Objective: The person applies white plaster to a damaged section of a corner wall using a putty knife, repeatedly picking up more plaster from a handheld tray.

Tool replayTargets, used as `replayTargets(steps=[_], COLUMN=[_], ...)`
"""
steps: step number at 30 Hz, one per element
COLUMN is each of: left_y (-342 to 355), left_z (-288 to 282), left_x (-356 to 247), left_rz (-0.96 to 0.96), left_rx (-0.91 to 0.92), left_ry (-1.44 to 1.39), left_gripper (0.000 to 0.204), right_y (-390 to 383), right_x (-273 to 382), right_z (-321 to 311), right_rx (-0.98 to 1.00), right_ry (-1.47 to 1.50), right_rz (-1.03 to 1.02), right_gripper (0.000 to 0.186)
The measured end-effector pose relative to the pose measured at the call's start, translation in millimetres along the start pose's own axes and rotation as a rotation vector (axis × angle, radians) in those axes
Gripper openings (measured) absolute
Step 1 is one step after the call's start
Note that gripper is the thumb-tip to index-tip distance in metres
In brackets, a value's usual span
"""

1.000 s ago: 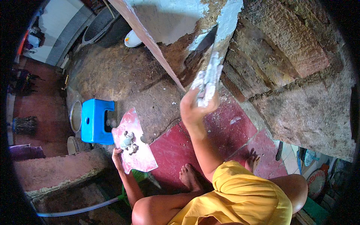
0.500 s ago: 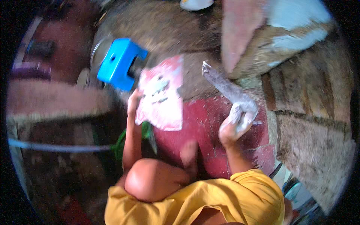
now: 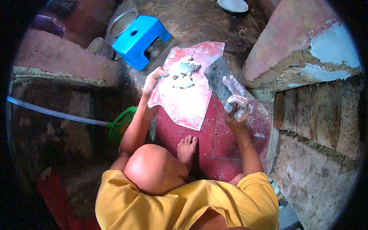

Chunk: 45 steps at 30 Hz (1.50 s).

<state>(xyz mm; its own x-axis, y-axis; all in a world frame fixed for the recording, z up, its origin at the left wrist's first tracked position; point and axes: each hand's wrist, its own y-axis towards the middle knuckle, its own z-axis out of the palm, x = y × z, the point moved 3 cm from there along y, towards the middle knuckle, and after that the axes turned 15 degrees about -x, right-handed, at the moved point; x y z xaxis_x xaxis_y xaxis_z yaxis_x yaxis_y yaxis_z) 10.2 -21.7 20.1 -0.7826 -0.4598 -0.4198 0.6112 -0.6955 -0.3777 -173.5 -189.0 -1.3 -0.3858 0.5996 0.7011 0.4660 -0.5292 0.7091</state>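
My left hand [image 3: 154, 78] grips the left edge of a broken-edged flat pink sheet [image 3: 180, 105], thumb on top. Lumps of whitish paste [image 3: 183, 81] lie on the middle of the sheet, and white smears cover much of its surface. In my right hand [image 3: 238, 105], whose fingers are coated white, is a flat grey scraper-like blade [image 3: 218, 78]. Its far end meets or overlaps the sheet's right edge; I cannot tell whether they touch. Some right fingers stretch along the blade while others curl round its near end.
A blue plastic stool [image 3: 138, 40] stands beyond my left hand, beside a round metal-rimmed lid or tray [image 3: 122, 23]. A white plate [image 3: 233, 5] lies at the far side. Peeling wall blocks [image 3: 276, 50] rise on the right. A pale hose [image 3: 57, 113] with green binding comes from the left.
My right hand has brought the grey blade from well right of the sheet to its right edge. The sheet has turned and tilted in my left hand. The whole view has shifted.
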Motion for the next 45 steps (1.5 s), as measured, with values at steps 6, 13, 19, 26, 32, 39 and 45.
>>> replayTargets(steps=[6,13,19,26,32,39,45], left_y=[-6.6,-11.1,-3.3,7.9,15.9,25.3,6.4], left_z=[0.3,-52.0,-54.9,-67.4,-83.5,-87.8,-66.1], left_x=[-18.9,-46.4,-24.3,-16.4,-12.6,-14.4,5.4], left_rz=[0.028,-0.054,-0.269,-0.337,-0.368,-0.295,-0.168], left_rx=[-0.011,-0.443,-0.534,-0.419,-0.451,-0.453,-0.456], left_ry=[0.060,0.733,0.754,0.615,0.515,0.362,0.256], left_gripper=[0.032,0.016,0.013,0.016,0.018,0.016,0.030], right_y=[-9.4,24.4,30.5,9.2,-3.8,-6.9,-9.3], right_x=[-10.7,-24.8,-72.5,-75.4,-60.5,-52.8,-42.7], right_z=[-13.4,-40.9,-28.0,-7.0,11.6,-4.4,3.5], right_rx=[0.059,-0.037,0.105,0.250,0.362,0.152,-0.064], right_ry=[-0.057,-0.206,-0.132,-0.004,-0.112,0.211,0.408], right_rz=[-0.009,0.726,0.686,0.718,0.713,1.015,1.139], right_gripper=[0.015,0.033,0.021,0.028,0.032,0.033,0.035])
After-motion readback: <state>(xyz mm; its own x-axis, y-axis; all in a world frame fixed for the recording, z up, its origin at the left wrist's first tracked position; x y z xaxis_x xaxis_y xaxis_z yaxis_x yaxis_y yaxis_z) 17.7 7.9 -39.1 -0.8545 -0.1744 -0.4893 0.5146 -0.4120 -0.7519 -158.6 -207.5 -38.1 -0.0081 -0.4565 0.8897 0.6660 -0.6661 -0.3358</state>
